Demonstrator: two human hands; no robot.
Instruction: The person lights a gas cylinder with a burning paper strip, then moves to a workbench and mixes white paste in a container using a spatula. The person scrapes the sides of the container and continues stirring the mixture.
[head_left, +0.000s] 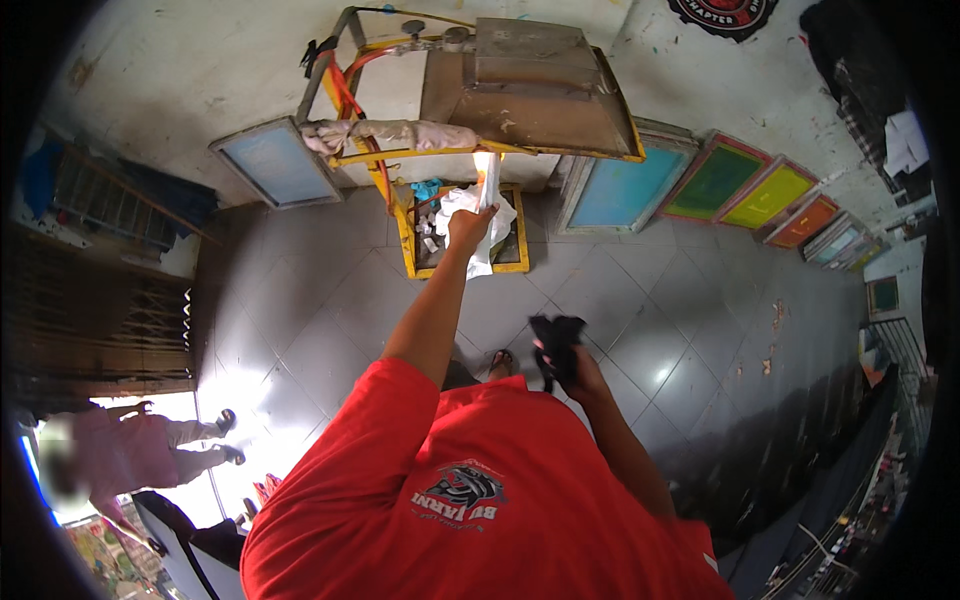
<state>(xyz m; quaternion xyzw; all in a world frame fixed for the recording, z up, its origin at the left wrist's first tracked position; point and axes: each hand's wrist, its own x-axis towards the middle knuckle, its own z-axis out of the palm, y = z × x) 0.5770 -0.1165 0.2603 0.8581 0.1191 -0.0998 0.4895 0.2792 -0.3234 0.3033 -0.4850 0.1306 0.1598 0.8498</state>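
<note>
My left hand (470, 229) reaches forward, shut on a long white strip (489, 178), perhaps folded paper or plastic. The strip's far end lies at a bright orange-white glow (482, 160) below the edge of a brown metal hood (536, 116) on a yellow frame. Crumpled white material (459, 201) is around and under that hand, over a yellow-rimmed base tray (526, 251) with small whitish pieces in it. Near my body, my right hand (585, 375) grips a bunched black cloth or glove (556, 345); its fingers are partly hidden.
Framed screens (630, 187) in several colours lean on the wall at right, another (276, 161) at left. Orange hoses (346, 82) run along the yellow frame. Grey tiles (337, 300) cover the floor. Another person (135, 454) is by the bright doorway at lower left.
</note>
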